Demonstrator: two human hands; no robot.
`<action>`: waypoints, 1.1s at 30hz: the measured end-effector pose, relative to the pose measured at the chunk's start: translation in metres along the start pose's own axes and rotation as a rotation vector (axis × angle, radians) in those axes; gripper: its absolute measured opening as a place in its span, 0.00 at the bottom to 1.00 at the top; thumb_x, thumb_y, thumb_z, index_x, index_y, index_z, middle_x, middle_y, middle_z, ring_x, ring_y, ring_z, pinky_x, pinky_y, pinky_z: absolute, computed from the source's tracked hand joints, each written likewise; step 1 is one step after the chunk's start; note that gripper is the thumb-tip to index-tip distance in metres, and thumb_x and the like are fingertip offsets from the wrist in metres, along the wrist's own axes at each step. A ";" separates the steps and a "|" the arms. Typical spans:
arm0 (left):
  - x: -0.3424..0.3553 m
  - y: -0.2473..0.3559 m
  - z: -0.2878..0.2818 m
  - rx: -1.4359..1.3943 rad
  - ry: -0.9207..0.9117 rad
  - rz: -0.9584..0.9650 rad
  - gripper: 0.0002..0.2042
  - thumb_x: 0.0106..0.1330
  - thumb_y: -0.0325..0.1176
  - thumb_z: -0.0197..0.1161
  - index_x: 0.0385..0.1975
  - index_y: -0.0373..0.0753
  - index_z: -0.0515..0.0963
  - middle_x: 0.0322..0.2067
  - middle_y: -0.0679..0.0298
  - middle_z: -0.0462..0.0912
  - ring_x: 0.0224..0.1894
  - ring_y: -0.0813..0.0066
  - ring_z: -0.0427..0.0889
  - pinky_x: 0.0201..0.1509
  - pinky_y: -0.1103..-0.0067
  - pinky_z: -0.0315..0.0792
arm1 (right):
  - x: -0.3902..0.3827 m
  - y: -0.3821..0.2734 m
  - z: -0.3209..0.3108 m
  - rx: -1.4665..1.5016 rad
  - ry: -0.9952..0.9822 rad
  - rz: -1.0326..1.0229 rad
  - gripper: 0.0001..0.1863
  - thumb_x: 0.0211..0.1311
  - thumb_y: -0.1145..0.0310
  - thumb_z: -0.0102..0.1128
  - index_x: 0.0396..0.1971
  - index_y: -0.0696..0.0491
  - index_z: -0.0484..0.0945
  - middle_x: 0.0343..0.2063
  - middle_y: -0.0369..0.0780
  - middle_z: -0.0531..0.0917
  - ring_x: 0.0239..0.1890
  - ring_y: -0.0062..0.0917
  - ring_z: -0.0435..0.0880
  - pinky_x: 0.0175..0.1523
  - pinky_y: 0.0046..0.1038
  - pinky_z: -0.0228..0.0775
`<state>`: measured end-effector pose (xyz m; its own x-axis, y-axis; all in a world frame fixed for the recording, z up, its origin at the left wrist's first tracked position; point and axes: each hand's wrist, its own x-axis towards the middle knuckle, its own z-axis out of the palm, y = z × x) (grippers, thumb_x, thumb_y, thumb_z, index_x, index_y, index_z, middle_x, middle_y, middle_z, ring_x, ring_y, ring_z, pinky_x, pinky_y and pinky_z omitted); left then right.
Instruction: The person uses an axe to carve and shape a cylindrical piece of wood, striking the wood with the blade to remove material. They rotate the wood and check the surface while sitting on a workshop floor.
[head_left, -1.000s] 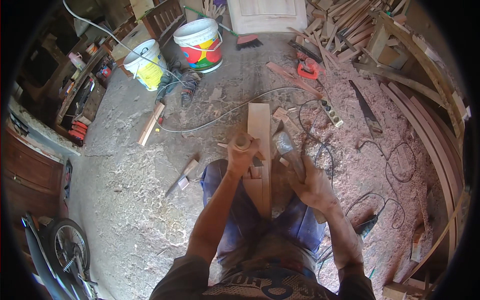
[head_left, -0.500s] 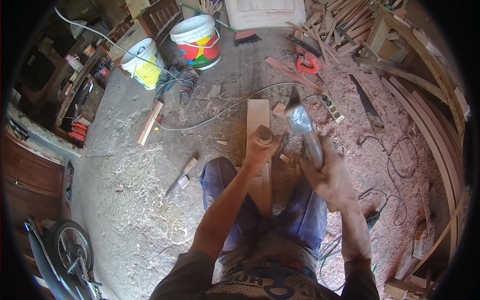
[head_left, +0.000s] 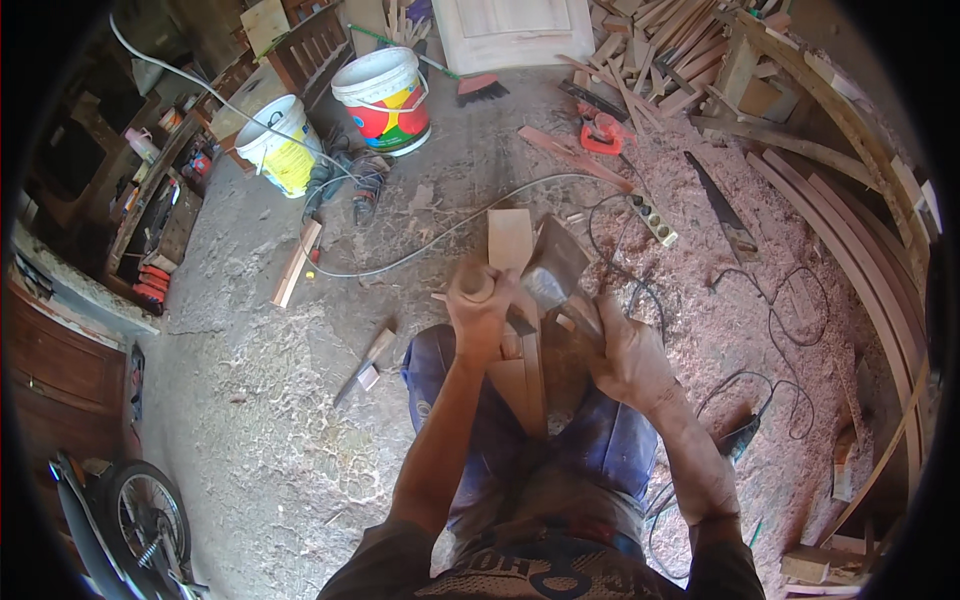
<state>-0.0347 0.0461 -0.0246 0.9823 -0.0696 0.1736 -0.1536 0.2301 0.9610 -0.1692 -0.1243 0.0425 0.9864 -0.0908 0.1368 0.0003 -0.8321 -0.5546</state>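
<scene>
My left hand (head_left: 478, 325) is closed around a chisel (head_left: 474, 283), its round wooden handle end facing up. The chisel stands over a pale wooden beam (head_left: 510, 237) that runs between my knees. Most of its blade is hidden by my fist. A hatchet (head_left: 562, 262) with a broad dark blade and a shiny worn back is gripped by its handle in my right hand (head_left: 635, 360). The hatchet's head is close to the right side of my left hand; whether they touch I cannot tell. A notch with a small wood piece in it shows on the beam just below my left fist.
On the floor to the left lies another wooden-handled tool (head_left: 366, 366). Two buckets (head_left: 380, 92) and corded power tools (head_left: 367, 190) stand ahead left. A power strip (head_left: 655, 222), a handsaw (head_left: 722, 205) and loose cables lie on the shavings at right, beside long boards (head_left: 850, 260).
My right hand has brought the hatchet down and leftward, and its broad blade has turned into sight. My left hand has shifted slightly left with the chisel.
</scene>
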 end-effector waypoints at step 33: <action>0.010 -0.202 0.024 1.414 -0.714 -0.510 0.16 0.59 0.42 0.58 0.43 0.43 0.84 0.44 0.52 0.85 0.53 0.50 0.81 0.60 0.60 0.73 | -0.073 0.168 0.102 0.202 -0.249 0.593 0.18 0.63 0.63 0.62 0.44 0.54 0.65 0.38 0.55 0.83 0.41 0.59 0.82 0.44 0.56 0.74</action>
<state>0.0031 -0.0243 -0.2119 0.7768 -0.3483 -0.5246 -0.2138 -0.9295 0.3006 -0.2248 -0.2017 -0.1445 0.8378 -0.3515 -0.4178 -0.5458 -0.5599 -0.6234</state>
